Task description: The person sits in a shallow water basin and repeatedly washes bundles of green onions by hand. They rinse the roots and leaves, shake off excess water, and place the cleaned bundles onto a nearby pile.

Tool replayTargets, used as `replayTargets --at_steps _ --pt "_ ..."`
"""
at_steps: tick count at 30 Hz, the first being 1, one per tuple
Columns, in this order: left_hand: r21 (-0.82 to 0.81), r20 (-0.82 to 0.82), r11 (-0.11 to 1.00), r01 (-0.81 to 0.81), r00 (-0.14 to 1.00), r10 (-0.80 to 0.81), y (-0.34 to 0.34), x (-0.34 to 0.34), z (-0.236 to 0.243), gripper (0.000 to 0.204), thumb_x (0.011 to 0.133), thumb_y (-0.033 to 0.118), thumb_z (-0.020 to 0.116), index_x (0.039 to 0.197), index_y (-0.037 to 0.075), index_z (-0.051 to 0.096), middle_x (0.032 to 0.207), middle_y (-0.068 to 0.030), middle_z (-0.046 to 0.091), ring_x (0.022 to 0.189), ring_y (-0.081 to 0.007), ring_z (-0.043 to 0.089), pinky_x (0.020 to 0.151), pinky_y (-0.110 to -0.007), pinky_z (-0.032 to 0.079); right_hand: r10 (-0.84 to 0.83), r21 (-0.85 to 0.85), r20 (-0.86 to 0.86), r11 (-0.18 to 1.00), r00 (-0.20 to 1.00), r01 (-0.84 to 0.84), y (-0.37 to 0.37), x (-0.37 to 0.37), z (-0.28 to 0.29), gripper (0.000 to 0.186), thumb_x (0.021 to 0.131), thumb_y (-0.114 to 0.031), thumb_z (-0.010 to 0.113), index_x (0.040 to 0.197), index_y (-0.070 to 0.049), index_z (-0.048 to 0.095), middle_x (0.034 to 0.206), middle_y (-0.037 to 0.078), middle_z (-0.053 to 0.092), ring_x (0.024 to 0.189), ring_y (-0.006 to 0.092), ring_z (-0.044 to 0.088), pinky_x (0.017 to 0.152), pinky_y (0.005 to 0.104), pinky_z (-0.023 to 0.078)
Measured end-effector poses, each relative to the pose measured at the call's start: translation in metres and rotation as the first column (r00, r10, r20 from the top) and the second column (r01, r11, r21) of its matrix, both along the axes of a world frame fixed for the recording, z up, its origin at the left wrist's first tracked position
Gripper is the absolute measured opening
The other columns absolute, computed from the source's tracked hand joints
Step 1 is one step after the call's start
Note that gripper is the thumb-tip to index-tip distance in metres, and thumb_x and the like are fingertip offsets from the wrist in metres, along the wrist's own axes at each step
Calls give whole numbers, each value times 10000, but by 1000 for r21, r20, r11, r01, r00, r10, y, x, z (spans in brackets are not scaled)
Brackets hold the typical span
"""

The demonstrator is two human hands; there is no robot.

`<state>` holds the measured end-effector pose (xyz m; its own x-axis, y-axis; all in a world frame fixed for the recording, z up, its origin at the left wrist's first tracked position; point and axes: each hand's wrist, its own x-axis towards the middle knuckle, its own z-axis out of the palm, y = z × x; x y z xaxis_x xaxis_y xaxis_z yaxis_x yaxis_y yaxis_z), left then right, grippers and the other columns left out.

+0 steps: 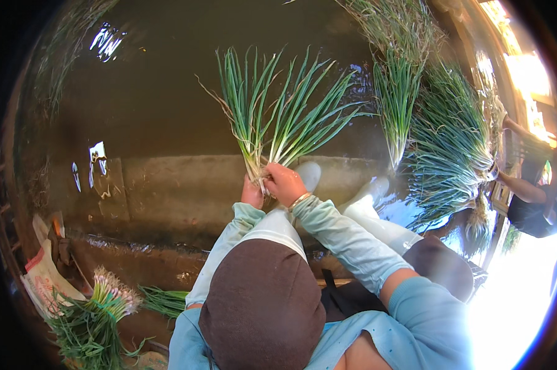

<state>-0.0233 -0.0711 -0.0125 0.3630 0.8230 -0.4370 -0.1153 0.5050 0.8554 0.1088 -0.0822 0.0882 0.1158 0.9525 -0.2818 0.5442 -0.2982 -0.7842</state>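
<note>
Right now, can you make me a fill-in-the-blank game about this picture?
1. The left hand and right hand hold green onions that fan out toward the picture's ____ edge.
2. The boots are coloured ____.
3. The sack is on the ____ side of the picture.
4. The shirt is light ____.

Missing words: top; white; left; blue.
</note>
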Motion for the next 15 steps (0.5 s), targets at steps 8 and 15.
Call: replayTargets --at_steps 8,15 --pt "-165 -39 986 0 999 -7 2 -1 10 390 797 62 714 1095 -2 470 949 -69 600 803 -132 586 701 -266 498 -446 -100 -836 696 319 711 47 95 35 145 938 -135 548 975 3 576 908 87 646 650 95 563 551 190 451" --pt "-66 -121 996 56 991 -64 2 9 19 394 801 77 709 1115 12 479 921 -44 594 775 -111 563 701 -260 480 -346 -91 25 934 938 346 51 71 -18 328 845 -321 637 911 -5 583 759 128 658 626 219 611 570 334 490"
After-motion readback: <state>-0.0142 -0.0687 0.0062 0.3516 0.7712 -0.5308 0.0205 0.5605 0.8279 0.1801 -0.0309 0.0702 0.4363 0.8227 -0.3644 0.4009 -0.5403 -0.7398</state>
